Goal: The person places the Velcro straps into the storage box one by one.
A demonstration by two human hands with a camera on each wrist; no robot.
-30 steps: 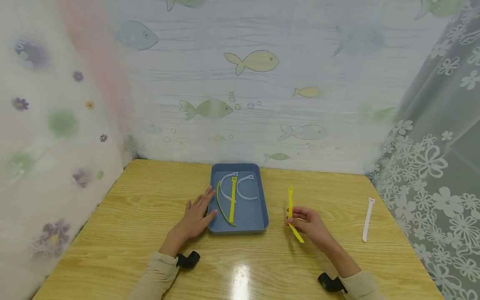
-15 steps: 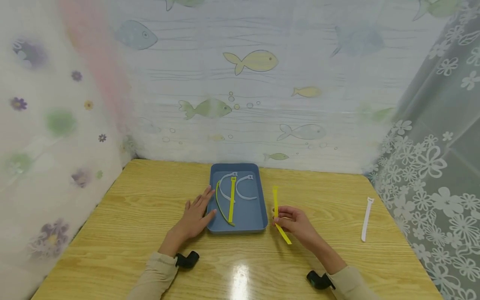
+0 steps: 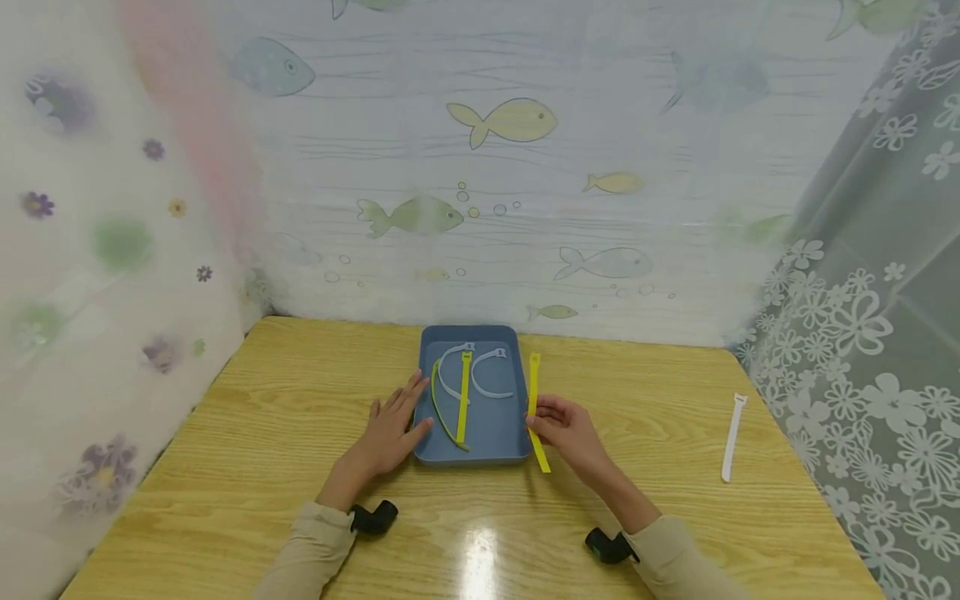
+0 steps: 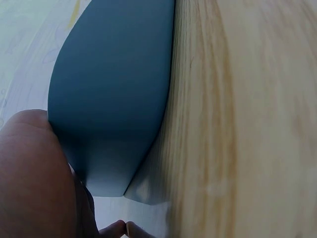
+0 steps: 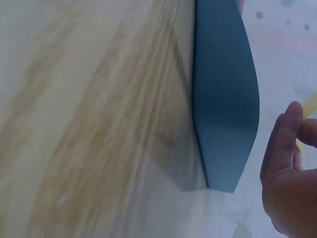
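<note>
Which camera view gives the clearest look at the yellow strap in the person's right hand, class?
The head view: it shows the yellow strap at full length, pinched by the right hand beside the blue tray. The right wrist view shows only a yellow sliver behind the fingers. The left wrist view shows none of it.

Bare table (image 3: 262,433) flanks the tray (image 3: 495,433); curtains close three sides

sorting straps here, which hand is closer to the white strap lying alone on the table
Right. The right hand, holding a yellow strap, is nearer the white strap; the left hand rests beyond the blue tray.
</note>
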